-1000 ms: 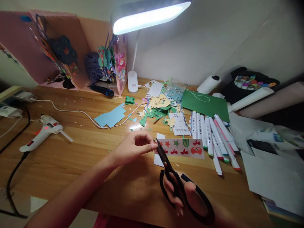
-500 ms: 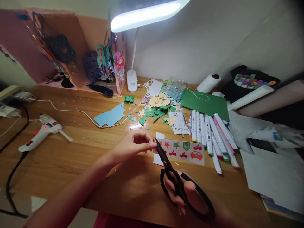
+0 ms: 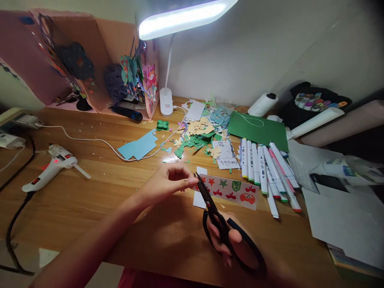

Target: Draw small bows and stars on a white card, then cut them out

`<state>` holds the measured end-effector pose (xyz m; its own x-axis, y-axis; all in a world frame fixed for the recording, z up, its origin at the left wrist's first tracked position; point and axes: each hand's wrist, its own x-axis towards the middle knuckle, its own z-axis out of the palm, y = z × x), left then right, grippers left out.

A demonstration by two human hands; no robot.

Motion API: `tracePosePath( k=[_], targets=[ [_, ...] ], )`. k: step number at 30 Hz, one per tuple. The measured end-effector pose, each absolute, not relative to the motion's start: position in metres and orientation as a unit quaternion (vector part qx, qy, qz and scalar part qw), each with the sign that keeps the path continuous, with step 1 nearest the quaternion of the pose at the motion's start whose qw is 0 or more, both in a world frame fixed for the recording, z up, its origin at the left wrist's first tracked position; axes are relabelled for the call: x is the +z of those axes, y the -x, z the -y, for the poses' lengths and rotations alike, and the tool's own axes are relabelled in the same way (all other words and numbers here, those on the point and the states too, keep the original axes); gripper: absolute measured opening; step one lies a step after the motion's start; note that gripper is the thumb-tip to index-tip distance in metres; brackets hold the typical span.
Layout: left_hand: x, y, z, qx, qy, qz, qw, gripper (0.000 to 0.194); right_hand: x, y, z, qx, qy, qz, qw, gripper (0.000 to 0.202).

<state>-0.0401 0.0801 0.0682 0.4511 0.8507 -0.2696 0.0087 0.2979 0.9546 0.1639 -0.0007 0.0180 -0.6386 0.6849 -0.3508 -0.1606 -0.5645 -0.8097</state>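
Note:
My left hand (image 3: 168, 180) is closed in a pinch at the left end of a pale paper strip (image 3: 220, 193) printed with red and green stars, bows and an orange figure. In my right hand (image 3: 222, 240) are black scissors (image 3: 208, 203), my thumb and fingers through the large handles. The scissor tips point away from me, almost touching my left fingertips, with the blades over the strip's left end. My fingers and the blades hide that end. Below the strip lies a small white paper piece (image 3: 199, 200).
Green, cream and blue paper scraps (image 3: 198, 140) pile up behind my hands. Several white markers (image 3: 262, 168) and a green sheet (image 3: 261, 132) lie at right. A glue gun (image 3: 49, 170) with its cord is at left. A desk lamp (image 3: 189, 18) hangs above.
The right end of the strip has dipped slightly. The scissors' handles have shifted a little left, while my left hand keeps nearly the same place.

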Motion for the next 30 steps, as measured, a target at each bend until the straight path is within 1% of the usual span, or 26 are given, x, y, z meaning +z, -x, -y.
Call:
tracePosePath(
  k=[7,12,15,18,24,30],
  targets=[
    [0.066,0.04,-0.08,0.326,-0.52,-0.427,0.664,0.017,0.026,-0.164,-0.006,0.756,0.36,0.486,0.25,0.064],
    [0.063,0.036,-0.077,0.336,-0.505,-0.445,0.658,0.023,0.034,-0.165,-0.005,0.698,0.371,0.559,0.251,0.066],
    [0.062,0.033,-0.075,0.341,-0.493,-0.449,0.663,0.024,0.039,-0.163,-0.005,0.673,0.368,0.586,0.262,0.062],
    [0.062,0.031,-0.074,0.334,-0.482,-0.446,0.676,0.023,0.044,-0.162,-0.006,0.671,0.363,0.595,0.254,0.058],
    [0.06,0.032,-0.073,0.314,-0.477,-0.444,0.691,0.023,0.044,-0.161,-0.005,0.685,0.36,0.588,0.238,0.061],
    [0.059,0.031,-0.073,0.299,-0.475,-0.445,0.698,0.023,0.028,-0.161,0.002,0.723,0.35,0.53,0.273,0.062]
  ],
)
